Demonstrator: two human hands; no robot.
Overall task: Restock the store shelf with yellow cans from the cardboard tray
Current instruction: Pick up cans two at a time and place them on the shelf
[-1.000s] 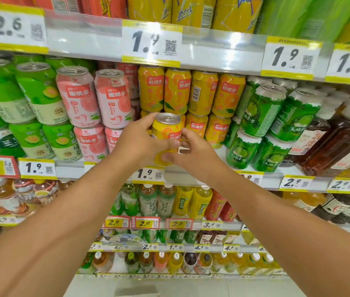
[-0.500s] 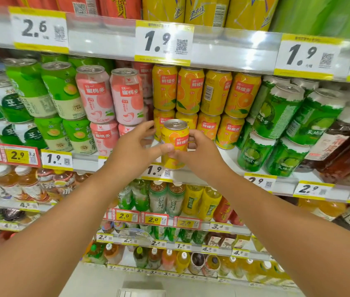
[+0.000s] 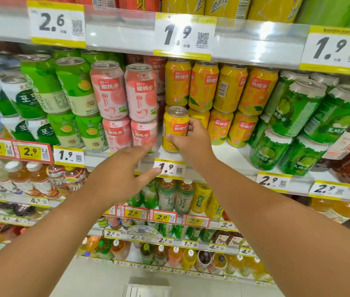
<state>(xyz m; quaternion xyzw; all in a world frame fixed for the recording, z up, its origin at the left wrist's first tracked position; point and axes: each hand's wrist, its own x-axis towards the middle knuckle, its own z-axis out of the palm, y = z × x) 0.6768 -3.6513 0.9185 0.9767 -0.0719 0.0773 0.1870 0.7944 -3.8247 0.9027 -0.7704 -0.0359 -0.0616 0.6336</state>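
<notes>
Since the earlier frame, the left hand (image 3: 120,179) has let go, fingers spread; the right hand (image 3: 191,140) pinches the yellow can (image 3: 175,128) apparently standing at the shelf (image 3: 229,157) front. Best to square it against its row.

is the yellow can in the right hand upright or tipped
Upright: the yellow orange-drink can shows its silver top above, base on the white shelf, gripped by the right hand.

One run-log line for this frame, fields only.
right hand: grips yellow can upright on shelf | left hand: open, off can | can beside pink cans
</notes>
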